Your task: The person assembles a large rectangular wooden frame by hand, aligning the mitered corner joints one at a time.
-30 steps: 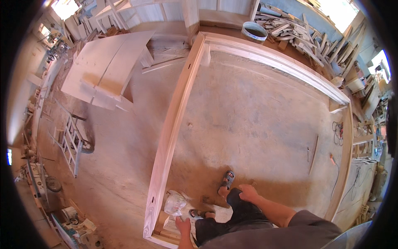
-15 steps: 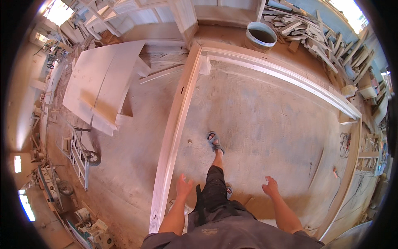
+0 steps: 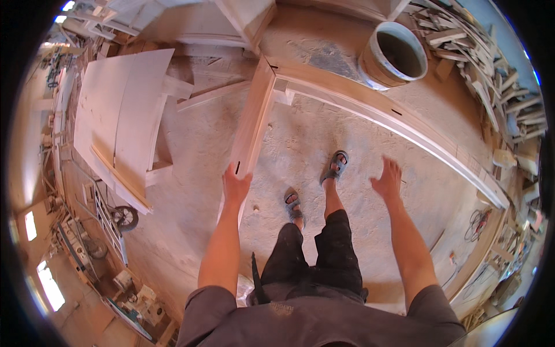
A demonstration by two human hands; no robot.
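Observation:
A large wooden frame lies flat on the dusty floor; its left rail (image 3: 252, 124) runs away from me and its far rail (image 3: 399, 124) crosses to the right. I stand inside it in grey sandals (image 3: 338, 163). My left hand (image 3: 236, 186) hangs open just over the near end of the left rail, holding nothing. My right hand (image 3: 388, 179) is stretched forward with fingers spread above the bare floor, also holding nothing.
A round bucket (image 3: 395, 56) stands beyond the frame's far rail. Scrap timber (image 3: 491, 63) is piled at the right. Large pale boards (image 3: 124, 121) lie to the left, with a wheeled cart (image 3: 115, 222) near them. Cables (image 3: 480, 222) lie at the right.
I have risen from a crouch near the frame's near corner to standing and stepped forward; both arms now reach ahead and the view has moved toward the frame's far corner.

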